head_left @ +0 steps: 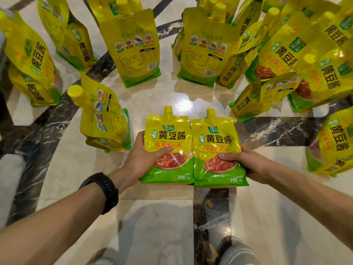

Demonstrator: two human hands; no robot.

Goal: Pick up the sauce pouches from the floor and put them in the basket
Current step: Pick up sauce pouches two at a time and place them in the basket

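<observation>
Polished cream marble floor (pixel 156 100) with dark veined bands carries a ring of standing pouches (pixel 133 48), glossy yellow-and-green film with their spouts up. In the head view, the left grip (pixel 141 159) holds the left pouch (pixel 168 142), thumb curled over its printed front. The right grip (pixel 246 163) holds the right pouch (pixel 215 148) likewise, and the two pouches' edges touch. Both are above the floor, their long axes pointing away from the person, yellow caps forward and green bases nearest. A black watch (pixel 103 190) bands the left wrist.

I note forearms angled in from 8 and 4 o'clock, left hand (pixel 140 156) gripping the left pouch (pixel 168 138) and right hand (pixel 247 163) the right pouch (pixel 215 144), thumbs across the fronts.
</observation>
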